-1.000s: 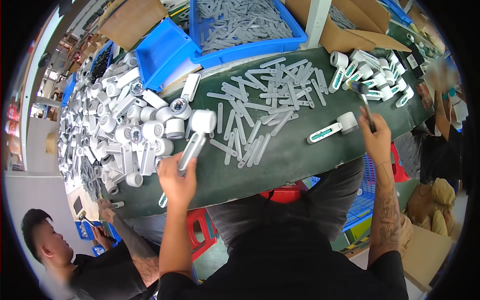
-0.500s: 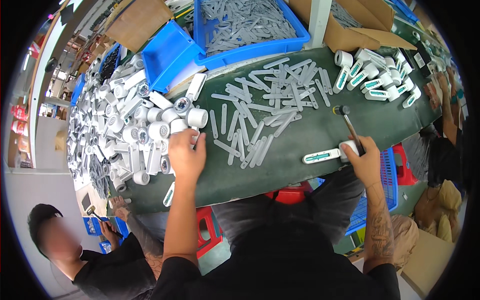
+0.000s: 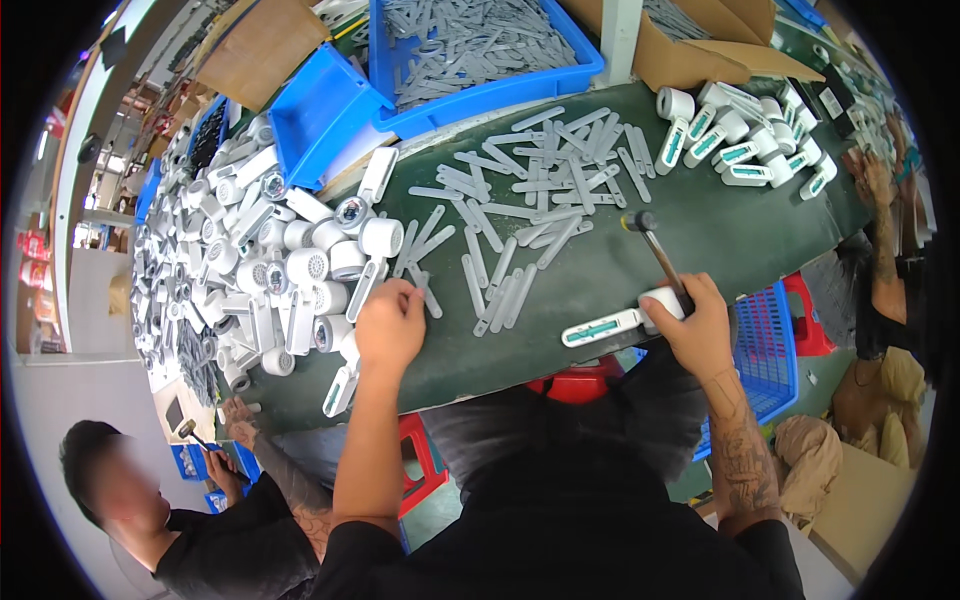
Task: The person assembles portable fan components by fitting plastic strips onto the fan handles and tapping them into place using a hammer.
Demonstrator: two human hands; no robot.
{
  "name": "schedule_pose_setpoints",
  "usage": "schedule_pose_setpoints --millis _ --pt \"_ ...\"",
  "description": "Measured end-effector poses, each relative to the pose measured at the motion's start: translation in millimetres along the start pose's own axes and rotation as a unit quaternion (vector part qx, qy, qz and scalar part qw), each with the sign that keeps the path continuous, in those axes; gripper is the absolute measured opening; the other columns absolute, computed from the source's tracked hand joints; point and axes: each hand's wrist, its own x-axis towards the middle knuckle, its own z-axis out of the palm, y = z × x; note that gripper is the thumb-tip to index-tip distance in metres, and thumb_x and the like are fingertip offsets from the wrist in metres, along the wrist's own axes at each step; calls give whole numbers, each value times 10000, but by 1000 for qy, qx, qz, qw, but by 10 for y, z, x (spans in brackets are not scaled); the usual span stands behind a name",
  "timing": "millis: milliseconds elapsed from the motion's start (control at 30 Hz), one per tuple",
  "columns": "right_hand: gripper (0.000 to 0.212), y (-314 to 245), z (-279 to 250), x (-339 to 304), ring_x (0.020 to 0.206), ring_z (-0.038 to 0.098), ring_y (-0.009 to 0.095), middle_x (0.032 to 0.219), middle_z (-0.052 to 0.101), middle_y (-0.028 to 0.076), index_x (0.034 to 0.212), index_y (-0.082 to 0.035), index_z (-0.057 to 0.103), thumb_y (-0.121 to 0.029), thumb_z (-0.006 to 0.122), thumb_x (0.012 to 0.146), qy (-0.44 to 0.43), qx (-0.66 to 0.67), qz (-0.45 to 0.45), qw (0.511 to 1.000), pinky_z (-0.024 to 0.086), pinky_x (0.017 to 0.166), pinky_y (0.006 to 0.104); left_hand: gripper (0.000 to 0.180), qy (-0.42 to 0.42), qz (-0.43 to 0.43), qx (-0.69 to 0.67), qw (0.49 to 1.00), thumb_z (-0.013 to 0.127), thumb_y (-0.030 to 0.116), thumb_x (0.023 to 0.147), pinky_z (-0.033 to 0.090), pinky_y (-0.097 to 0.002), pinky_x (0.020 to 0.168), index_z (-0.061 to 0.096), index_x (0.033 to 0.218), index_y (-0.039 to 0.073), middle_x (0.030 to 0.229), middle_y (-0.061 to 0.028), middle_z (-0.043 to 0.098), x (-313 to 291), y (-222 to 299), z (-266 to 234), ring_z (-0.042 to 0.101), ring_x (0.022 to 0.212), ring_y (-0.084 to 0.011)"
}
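My left hand (image 3: 391,325) is closed, its fingertips pinched together beside a loose grey plastic strip (image 3: 429,296). Whether that strip is in its grip is hidden. Just left of this hand lies the edge of a heap of white round-headed housings with handles (image 3: 307,266). In my right hand (image 3: 698,330), near the table's front edge, are both a small hammer (image 3: 655,247), its head pointing away from me, and a white housing (image 3: 603,328). A green strip shows in a slot along that housing's handle, which points left.
More grey strips (image 3: 535,185) lie scattered over the green tabletop (image 3: 500,365). A blue tray (image 3: 490,105) full of strips stands behind, beside a tilted blue bin (image 3: 325,115). White housings with green strips (image 3: 745,150) are grouped far right. A co-worker (image 3: 200,520) sits at left.
My left hand has come right and nearer, off the white heap, and its fingers have closed. Some grey strips beside it have shifted. My right hand has moved left with the hammer and housing.
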Motion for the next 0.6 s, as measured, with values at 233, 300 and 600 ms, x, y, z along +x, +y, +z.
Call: schedule_pose_setpoints --millis 233,300,600 --pt "387 -161 146 90 845 658 290 959 629 110 1075 -29 774 -312 913 850 -19 3 13 1000 548 770 407 100 40 4 10 999 786 111 914 534 -479 666 733 983 61 806 -118 698 -42 46 -20 682 724 -350" --pt "391 -187 176 90 847 660 288 968 630 112 1077 -29 777 -313 918 847 -21 9 16 1000 553 775 406 108 64 39 22 997 788 107 903 542 -474 699 735 987 66 843 -117 704 -65 98 53 686 766 -347" --pt "430 -319 344 13 865 681 296 999 638 109 1086 -43 790 -350 941 825 -56 27 1 998 578 789 407 157 -10 111 -41 993 856 173 892 545 -434 779 757 929 57 879 -114 722 -395 323 237 685 854 -342"
